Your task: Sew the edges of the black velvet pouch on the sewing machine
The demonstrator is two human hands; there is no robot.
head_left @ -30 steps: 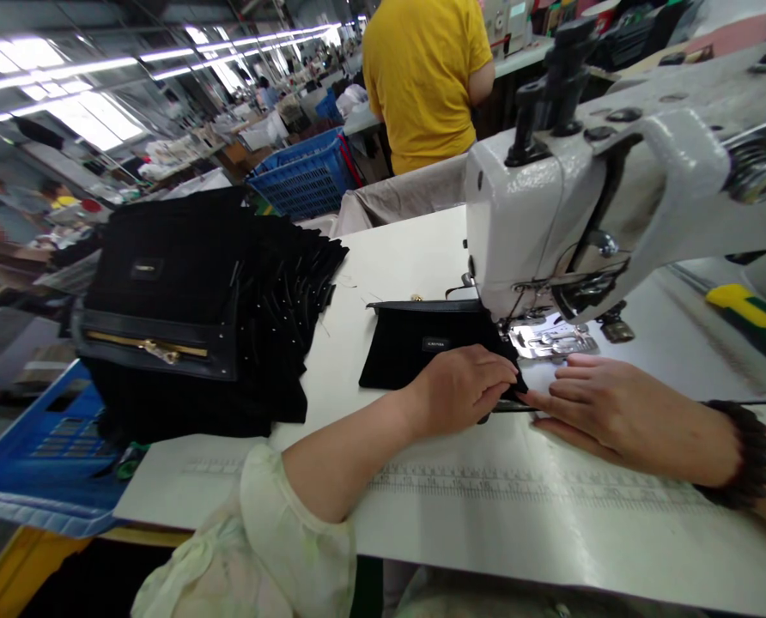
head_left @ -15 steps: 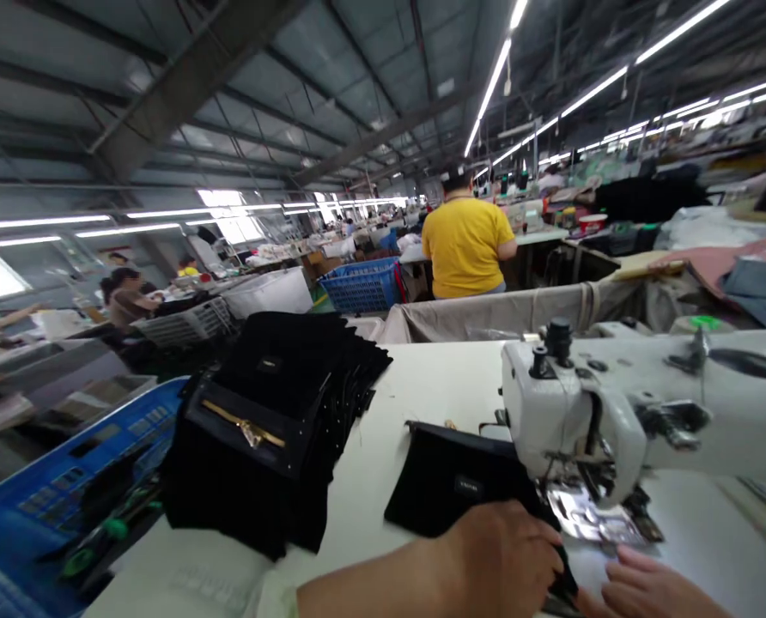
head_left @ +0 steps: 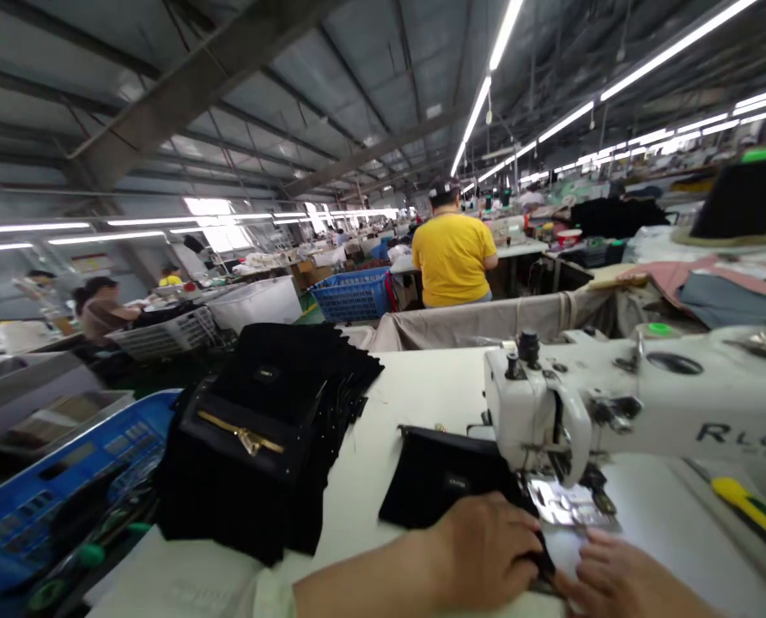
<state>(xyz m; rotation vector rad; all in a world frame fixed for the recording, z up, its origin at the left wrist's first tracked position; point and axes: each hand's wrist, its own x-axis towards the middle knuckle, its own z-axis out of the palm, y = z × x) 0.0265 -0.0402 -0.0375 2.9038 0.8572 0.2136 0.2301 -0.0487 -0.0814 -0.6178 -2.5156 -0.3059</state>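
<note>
A small black fabric pouch [head_left: 440,485] lies on the white table [head_left: 422,386], its right end under the head of a white sewing machine [head_left: 538,412]. My left hand [head_left: 486,549] rests on the pouch's near edge with the fingers curled down, pinching the fabric. My right hand [head_left: 615,579] lies flat on the table beside it, fingers stretched toward the pouch and the metal needle plate [head_left: 567,506]. Only part of the right hand shows at the bottom edge.
A tall stack of black pouches [head_left: 267,429] with a gold zipper sits left of the machine. A blue crate [head_left: 54,481] is at the far left. A person in a yellow shirt [head_left: 452,257] stands with their back to me beyond a blue basket [head_left: 350,296]. A yellow-handled tool [head_left: 744,506] lies right.
The camera has tilted up, from looking down at the hands to showing the hall and ceiling. Both hands stay on the pouch at the machine, now low in the frame.
</note>
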